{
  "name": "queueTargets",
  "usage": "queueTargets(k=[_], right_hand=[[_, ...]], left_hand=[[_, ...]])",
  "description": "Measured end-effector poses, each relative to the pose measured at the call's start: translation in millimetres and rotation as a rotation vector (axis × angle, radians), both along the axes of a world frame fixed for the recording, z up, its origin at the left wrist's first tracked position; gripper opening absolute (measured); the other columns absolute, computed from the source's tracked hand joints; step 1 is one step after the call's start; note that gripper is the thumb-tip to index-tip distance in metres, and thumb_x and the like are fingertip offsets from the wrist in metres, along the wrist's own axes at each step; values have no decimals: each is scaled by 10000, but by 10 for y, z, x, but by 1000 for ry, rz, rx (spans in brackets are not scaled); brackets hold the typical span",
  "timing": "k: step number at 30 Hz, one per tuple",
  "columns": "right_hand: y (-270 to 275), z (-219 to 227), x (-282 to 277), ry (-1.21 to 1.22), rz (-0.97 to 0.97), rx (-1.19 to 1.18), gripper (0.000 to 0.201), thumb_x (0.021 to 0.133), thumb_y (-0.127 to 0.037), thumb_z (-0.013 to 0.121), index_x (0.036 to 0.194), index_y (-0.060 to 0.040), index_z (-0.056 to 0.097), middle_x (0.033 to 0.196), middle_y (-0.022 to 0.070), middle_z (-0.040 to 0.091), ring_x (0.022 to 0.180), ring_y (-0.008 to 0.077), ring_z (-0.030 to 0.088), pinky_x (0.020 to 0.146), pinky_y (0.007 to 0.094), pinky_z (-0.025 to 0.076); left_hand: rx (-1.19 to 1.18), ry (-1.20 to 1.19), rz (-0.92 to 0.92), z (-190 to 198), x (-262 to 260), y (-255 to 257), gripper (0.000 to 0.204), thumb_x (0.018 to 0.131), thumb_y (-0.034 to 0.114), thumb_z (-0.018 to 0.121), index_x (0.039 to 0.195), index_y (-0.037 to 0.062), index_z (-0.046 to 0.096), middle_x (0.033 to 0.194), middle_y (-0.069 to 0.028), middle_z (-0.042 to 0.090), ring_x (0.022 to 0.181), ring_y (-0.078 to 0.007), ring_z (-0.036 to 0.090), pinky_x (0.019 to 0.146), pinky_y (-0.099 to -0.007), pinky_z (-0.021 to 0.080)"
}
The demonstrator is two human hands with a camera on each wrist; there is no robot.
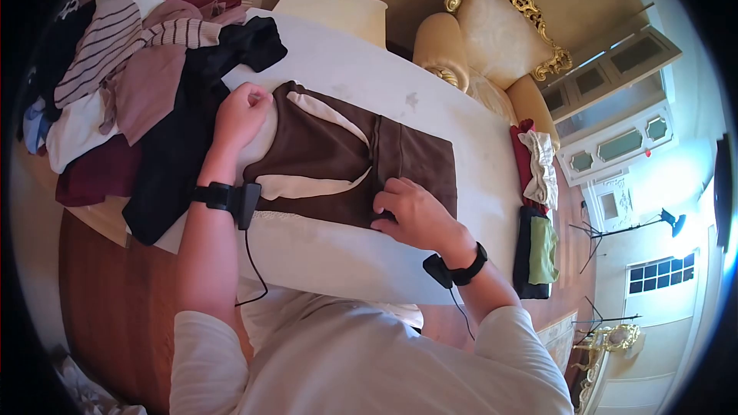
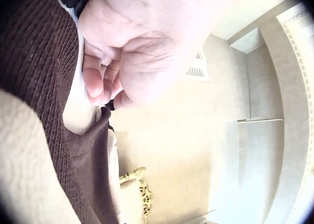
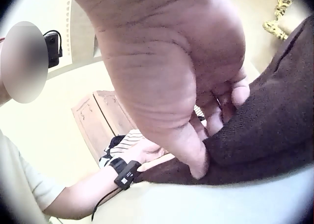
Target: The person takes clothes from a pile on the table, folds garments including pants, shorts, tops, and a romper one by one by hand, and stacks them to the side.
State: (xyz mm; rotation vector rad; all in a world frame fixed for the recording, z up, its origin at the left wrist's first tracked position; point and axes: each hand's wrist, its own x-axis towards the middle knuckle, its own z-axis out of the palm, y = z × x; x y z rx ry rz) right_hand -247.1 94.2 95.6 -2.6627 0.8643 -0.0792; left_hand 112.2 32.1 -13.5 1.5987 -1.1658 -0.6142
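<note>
A brown knit garment with cream bands (image 1: 327,138) lies folded on the white-covered table, its ribbed surface close up in the left wrist view. My left hand (image 1: 244,115) is at the garment's left end, beside a cream part. In the left wrist view its fingers (image 2: 93,79) curl toward the thumb, by the fabric's edge. At the near side of the garment's right half, my right hand (image 1: 411,211) grips the brown cloth. The thumb (image 3: 196,162) is at the cloth's edge and the other fingers bend over its upper side.
A heap of clothes, with a striped knit (image 1: 100,58) and black cloth (image 1: 173,161), covers the table's left end. Folded clothes, including a green one (image 1: 543,250) and a white one (image 1: 540,169), lie along the right edge. A gilded armchair (image 1: 500,31) stands behind the table (image 1: 484,184).
</note>
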Motion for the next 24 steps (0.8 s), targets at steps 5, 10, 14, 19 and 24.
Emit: queueTargets(k=[5, 10, 14, 19, 24], right_hand=[[62, 114, -7, -129, -120, 117, 145, 803, -99, 784, 894, -47, 684, 891, 112, 591, 881, 317, 606, 750, 408, 518], [107, -48, -51, -281, 48, 58, 139, 843, -44, 770, 969, -24, 713, 1038, 121, 687, 907, 289, 664, 687, 364, 552], [186, -22, -37, -316, 12, 128, 148, 865, -44, 756, 1004, -23, 710, 1109, 124, 697, 931, 286, 672, 735, 374, 566], [48, -151, 2, -140, -163, -179, 587, 964, -166, 649, 1501, -34, 450, 1575, 208, 400, 1457, 434, 378, 1158, 483, 384], [-15, -287, 34, 171, -155, -196, 735, 1008, -363, 599, 1595, -39, 297, 1684, 195, 196, 1547, 467, 157, 1223, 602, 213]], left_hand=[[0, 27, -5, 44, -16, 23, 236, 944, 250, 695, 1008, 24, 673, 780, -90, 700, 651, -195, 683, 645, -342, 527], [-12, 8, -7, 29, -20, 7, 247, 945, 256, 698, 1009, 19, 673, 771, -87, 696, 647, -190, 682, 639, -339, 526], [4, 17, 2, 29, -10, 11, 246, 944, 254, 699, 1016, 21, 673, 768, -83, 694, 644, -186, 677, 633, -336, 523], [3, 8, 11, 77, -24, 27, 242, 942, 253, 700, 1016, 24, 675, 765, -76, 691, 643, -181, 673, 628, -335, 521], [21, 24, 0, 57, -19, 31, 233, 941, 250, 700, 1021, 31, 677, 764, -72, 690, 648, -177, 673, 630, -334, 521]])
